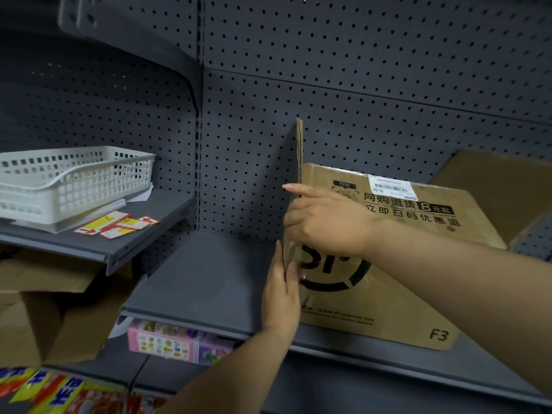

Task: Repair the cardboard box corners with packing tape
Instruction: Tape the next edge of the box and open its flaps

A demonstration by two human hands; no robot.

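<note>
The cardboard box (388,294) stands on the shelf (209,279). The left hand (282,294) presses straight fingers (279,258) on clear tape (294,255) at 1 corner, likely seating it. The right hand (325,222) curls round that corner above, steadying the box.

A box (397,297) stands on a grey shelf (203,282), one flap (299,150) upright at its left corner. The left hand (282,291) lies flat against that corner, fingers straight, over a glossy strip of tape (290,253). The right hand (325,222) sits higher up the same corner, index finger straight, the others bent round the edge. A white basket (68,180) rests on the next shelf, to the left.
</note>
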